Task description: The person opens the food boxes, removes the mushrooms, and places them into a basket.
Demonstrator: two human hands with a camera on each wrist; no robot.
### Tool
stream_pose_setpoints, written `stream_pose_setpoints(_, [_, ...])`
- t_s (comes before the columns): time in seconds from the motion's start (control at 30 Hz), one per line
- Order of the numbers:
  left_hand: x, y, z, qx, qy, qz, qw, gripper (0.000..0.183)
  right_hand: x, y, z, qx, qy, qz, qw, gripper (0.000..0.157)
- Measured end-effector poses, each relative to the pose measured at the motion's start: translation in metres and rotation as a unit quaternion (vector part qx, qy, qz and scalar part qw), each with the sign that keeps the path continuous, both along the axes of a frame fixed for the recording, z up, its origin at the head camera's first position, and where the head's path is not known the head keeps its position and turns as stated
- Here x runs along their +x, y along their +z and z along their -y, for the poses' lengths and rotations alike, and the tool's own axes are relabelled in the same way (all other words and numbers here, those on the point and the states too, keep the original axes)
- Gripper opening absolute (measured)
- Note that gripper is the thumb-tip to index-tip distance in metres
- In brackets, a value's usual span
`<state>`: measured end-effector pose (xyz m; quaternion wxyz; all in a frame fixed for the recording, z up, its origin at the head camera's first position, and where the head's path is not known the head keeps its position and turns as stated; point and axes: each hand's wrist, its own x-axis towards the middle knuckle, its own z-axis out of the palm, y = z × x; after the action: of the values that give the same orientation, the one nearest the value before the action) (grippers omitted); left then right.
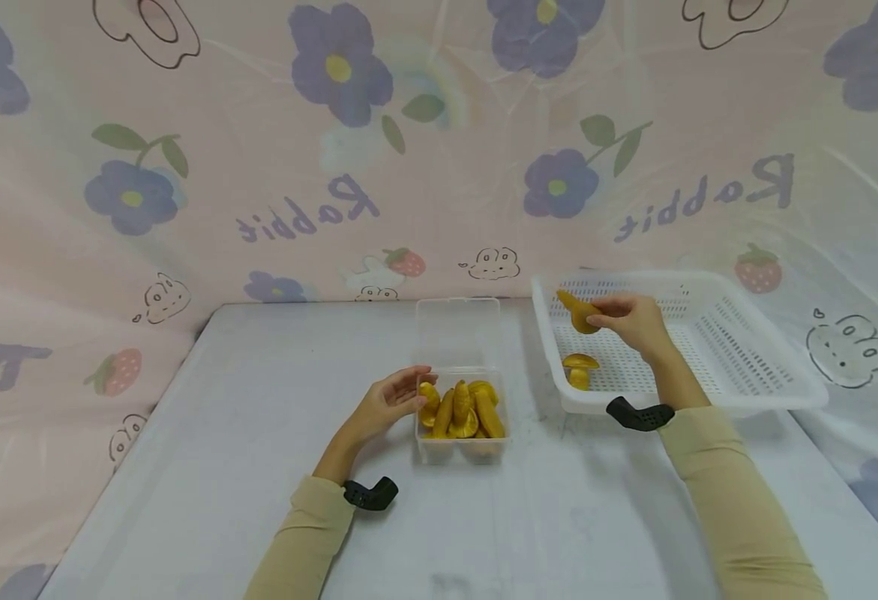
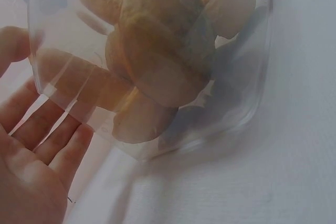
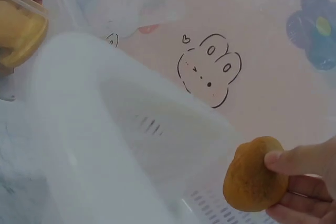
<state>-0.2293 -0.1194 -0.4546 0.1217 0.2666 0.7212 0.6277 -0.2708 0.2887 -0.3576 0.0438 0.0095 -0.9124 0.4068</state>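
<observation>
Over the left end of a white perforated basket [image 1: 769, 358], my right hand [image 1: 630, 321] pinches a yellow-brown mushroom [image 1: 583, 315] by its rounded cap [image 3: 254, 177]. Its narrow stem points up and left in the head view. Another mushroom [image 1: 580, 363], cap up, is in the basket below it. My left hand [image 1: 386, 404] touches the left side of a clear plastic box [image 1: 461, 454], its fingers [image 2: 68, 156] lying fairly straight along the wall and the thumb [image 2: 13, 45] at the edge. Several yellow mushrooms [image 1: 463, 408] fill the box, seen through its wall in the left wrist view.
The clear lid [image 1: 457, 329] lies folded back behind the box. Everything stands on a white table [image 1: 289, 375], with a flower-and-rabbit printed sheet [image 1: 439, 167] hanging behind it. The basket's left wall [image 1: 547, 350] rises a short way right of the box.
</observation>
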Motion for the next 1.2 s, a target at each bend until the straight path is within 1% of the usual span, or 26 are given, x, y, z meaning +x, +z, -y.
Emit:
stream_pose_setpoints(0.2, [0.0, 0.001, 0.0, 0.0, 0.0, 0.006, 1.0, 0.053, -0.002, -0.008, 0.001, -0.044, -0.028, 0.052, 0.997, 0.049])
stream_pose_setpoints(0.3, [0.001, 0.002, 0.0, -0.001, 0.0, 0.008, 1.0, 0.054, -0.003, -0.013, 0.002, -0.051, -0.038, 0.06, 0.996, 0.05])
stream_pose_setpoints(0.4, [0.001, 0.002, 0.0, -0.004, 0.0, 0.012, 0.9999, 0.054, -0.004, -0.016, 0.004, -0.04, -0.04, 0.053, 0.997, 0.048])
stream_pose_setpoints(0.57, [0.001, 0.002, 0.0, -0.005, 0.0, 0.017, 0.9999, 0.054, -0.003, -0.016, 0.005, -0.036, -0.026, 0.054, 0.998, 0.049])
stream_pose_setpoints(0.77, [0.0, 0.001, 0.001, -0.004, 0.001, 0.008, 1.0, 0.052, 0.005, -0.009, 0.003, -0.076, -0.017, 0.067, 0.995, 0.056])
stream_pose_setpoints(0.9, [-0.001, 0.001, 0.0, -0.005, 0.0, 0.004, 1.0, 0.052, 0.011, -0.006, 0.003, -0.111, 0.01, 0.051, 0.993, 0.055])
stream_pose_setpoints(1.07, [-0.001, 0.0, 0.0, -0.005, 0.003, 0.006, 1.0, 0.053, 0.021, -0.004, 0.009, -0.17, 0.051, 0.036, 0.984, 0.053])
stream_pose_setpoints(1.13, [-0.001, 0.0, 0.0, -0.001, 0.003, 0.005, 1.0, 0.054, 0.025, -0.002, 0.013, -0.177, 0.061, 0.036, 0.982, 0.053])
stream_pose_setpoints(1.2, [-0.001, 0.0, 0.0, 0.003, 0.0, 0.006, 1.0, 0.055, 0.031, 0.001, 0.019, -0.173, 0.066, 0.035, 0.982, 0.053])
